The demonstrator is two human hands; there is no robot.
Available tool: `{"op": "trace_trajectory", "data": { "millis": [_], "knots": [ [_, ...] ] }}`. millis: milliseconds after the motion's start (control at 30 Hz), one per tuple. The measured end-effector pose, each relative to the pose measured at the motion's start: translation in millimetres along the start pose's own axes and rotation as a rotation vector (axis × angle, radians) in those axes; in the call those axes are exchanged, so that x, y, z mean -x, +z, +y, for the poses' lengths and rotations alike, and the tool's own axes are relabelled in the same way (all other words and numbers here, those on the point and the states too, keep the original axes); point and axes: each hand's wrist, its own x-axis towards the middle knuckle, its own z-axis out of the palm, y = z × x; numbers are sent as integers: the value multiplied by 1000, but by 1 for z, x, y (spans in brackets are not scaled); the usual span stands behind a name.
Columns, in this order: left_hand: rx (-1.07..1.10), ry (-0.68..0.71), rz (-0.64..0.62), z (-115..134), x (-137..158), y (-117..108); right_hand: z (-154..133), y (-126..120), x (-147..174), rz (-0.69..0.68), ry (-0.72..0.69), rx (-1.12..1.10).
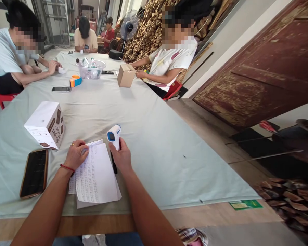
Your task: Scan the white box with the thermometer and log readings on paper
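Right hand [122, 158]: closed around grip of white infrared thermometer [114, 134]; thermometer upright, blue-edged display end up, just above table cloth [154, 136], beside right edge of paper sheets [96, 177]. Thin dark object [114, 166] partly hidden under right hand, at edge of sheets; identity not discernible.

Left hand [76, 154]: resting palm down on upper left corner of paper sheets, fingers curled; red cord on wrist, ring on one finger. Nothing gripped, only pressed onto paper.

Paper sheets: handwritten stack, flat on cloth near table's near edge, between both forearms; top sheet slightly skewed over lower ones.

Left of left hand: phone in brown case [34, 173], screen up, flat on cloth. Behind it: white box [46, 124] with brown printed side, tilted on one edge.

Mid table: second phone [61, 89], orange-and-blue tape dispenser [75, 81], clear bowl [91, 70] with small bottles, cardboard box [126, 75], third dark phone [107, 72].

Around table: seated person at left [10, 58], hands on cloth; seated person at right [169, 58], hands near cardboard box; two persons at far end [86, 36]. Standing fan [128, 27] and stacked wood behind right-hand person. Dark red panel [267, 68] leaning against wall at right.
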Motion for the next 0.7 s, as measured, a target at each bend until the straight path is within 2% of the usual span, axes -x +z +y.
{"op": "trace_trajectory", "data": {
  "millis": [133,267,367,467,600,700],
  "knots": [
    [-9,4,2,0,0,1,18,-16,-17,75,29,560],
    [-9,10,2,1,1,0,29,-23,-21,85,18,831],
    [-5,1,5,3,2,0,30,-21,-17,168,-150,839],
    [-15,-7,2,4,3,1,28,-13,-9,97,-282,734],
    [-10,-17,14,4,5,2,26,0,3,-115,-209,759],
    [-1,-25,25,4,5,4,25,2,5,-158,-182,803]
  ]
}}
